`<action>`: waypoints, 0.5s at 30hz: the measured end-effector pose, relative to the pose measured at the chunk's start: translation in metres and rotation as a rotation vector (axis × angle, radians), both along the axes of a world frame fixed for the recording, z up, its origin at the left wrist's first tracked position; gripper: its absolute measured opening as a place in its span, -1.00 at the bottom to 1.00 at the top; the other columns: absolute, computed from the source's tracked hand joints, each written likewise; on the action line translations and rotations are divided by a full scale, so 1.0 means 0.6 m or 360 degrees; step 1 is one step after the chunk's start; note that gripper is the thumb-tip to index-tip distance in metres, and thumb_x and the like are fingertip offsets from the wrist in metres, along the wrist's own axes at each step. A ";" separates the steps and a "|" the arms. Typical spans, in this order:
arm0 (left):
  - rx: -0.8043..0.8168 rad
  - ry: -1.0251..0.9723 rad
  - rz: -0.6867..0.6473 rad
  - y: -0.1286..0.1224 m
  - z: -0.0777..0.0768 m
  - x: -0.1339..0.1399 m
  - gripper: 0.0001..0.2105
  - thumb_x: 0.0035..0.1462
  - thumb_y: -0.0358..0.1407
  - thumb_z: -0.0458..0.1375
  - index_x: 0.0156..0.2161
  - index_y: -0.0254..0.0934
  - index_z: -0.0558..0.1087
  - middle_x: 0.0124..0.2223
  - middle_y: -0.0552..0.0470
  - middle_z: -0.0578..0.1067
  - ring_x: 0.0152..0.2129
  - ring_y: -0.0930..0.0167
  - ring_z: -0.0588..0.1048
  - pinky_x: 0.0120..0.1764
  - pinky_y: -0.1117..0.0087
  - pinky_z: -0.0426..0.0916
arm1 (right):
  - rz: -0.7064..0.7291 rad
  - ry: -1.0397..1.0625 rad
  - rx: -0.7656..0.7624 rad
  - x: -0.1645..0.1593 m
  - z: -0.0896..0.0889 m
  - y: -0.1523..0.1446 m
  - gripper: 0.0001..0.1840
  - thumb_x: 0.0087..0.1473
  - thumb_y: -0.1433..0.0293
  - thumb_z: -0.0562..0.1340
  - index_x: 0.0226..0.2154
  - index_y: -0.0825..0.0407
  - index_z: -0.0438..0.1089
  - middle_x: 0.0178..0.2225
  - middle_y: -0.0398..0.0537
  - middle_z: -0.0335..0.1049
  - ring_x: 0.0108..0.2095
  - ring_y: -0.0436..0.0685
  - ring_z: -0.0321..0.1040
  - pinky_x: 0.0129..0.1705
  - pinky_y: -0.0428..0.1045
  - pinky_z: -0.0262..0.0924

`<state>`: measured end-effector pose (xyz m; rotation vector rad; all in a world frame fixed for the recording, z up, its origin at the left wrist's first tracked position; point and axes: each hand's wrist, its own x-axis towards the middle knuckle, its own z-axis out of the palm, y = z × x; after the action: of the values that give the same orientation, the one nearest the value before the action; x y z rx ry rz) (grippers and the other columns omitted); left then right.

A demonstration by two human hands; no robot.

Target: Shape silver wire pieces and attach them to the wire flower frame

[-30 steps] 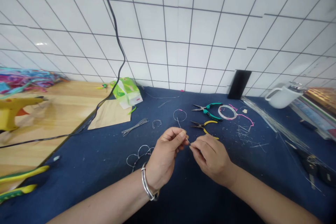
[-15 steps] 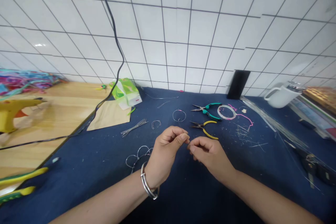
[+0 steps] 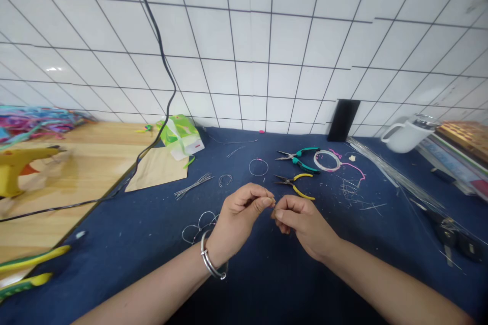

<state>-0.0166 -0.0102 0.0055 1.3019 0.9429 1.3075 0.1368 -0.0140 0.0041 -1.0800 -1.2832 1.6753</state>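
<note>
My left hand (image 3: pixel 244 210) is closed in a pinch, thumb against fingers, above the dark blue cloth (image 3: pixel 145 254). Close by on its right, my right hand (image 3: pixel 299 218) pinches too, and the fingertips of both nearly meet. Whatever lies between the fingers is too small to make out. Beyond the hands are a wire ring (image 3: pixel 258 167), yellow-handled pliers (image 3: pixel 295 183) and teal-handled pliers (image 3: pixel 301 157). Linked wire loops (image 3: pixel 199 227) lie beside my left wrist, partly hidden by it. Farther left rest a small bent wire piece (image 3: pixel 225 181) and a bundle of short wires (image 3: pixel 193 186).
A white spool (image 3: pixel 327 160) with pink thread and wire scraps (image 3: pixel 348 192) lie right. Long wires (image 3: pixel 396 177), a white mug (image 3: pixel 406 136) and keys (image 3: pixel 449 241) are farther right. Left are a glue gun (image 3: pixel 19 167), a black cable (image 3: pixel 168 106) and green-yellow handles (image 3: pixel 34 269).
The view has shifted slightly. Both hands keep their pinch, with the fingertips a little closer together; the things on the cloth lie as before.
</note>
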 end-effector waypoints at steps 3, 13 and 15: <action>0.0196 0.0200 -0.0049 0.000 0.005 -0.008 -0.94 0.05 -0.42 0.14 -0.41 -0.26 0.44 -0.40 0.00 0.45 -0.44 0.41 0.41 -0.34 0.39 0.29 | 0.0023 0.0055 -0.0012 0.001 0.000 0.001 -0.92 -0.07 0.46 0.17 -0.55 0.08 0.29 -0.60 -0.23 0.20 -0.59 -0.09 0.10 -0.52 -0.13 0.02; 0.0638 0.0859 -0.0667 -0.004 0.033 -0.039 -0.77 -0.01 -0.44 0.14 -0.25 -0.10 0.52 -0.32 -0.05 0.56 -0.32 0.26 0.45 -0.19 0.26 0.22 | 0.0089 0.0067 -0.0012 -0.001 -0.005 0.000 -0.87 -0.13 0.42 0.26 -0.59 0.08 0.29 -0.63 -0.28 0.15 -0.60 -0.10 0.04 -0.53 -0.14 -0.02; 0.0673 0.0970 -0.0754 -0.009 0.036 -0.042 -0.75 0.00 -0.42 0.15 -0.20 -0.09 0.51 -0.30 -0.06 0.56 -0.29 0.25 0.45 -0.21 0.26 0.22 | 0.0110 -0.0008 0.0062 0.000 -0.005 0.000 -0.87 -0.12 0.41 0.26 -0.57 0.09 0.31 -0.60 -0.26 0.19 -0.57 -0.09 0.07 -0.50 -0.14 0.01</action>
<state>-0.0416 -0.0158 0.0273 2.1744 0.6949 0.7605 0.1368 -0.0139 0.0014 -1.0282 -1.3647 1.6923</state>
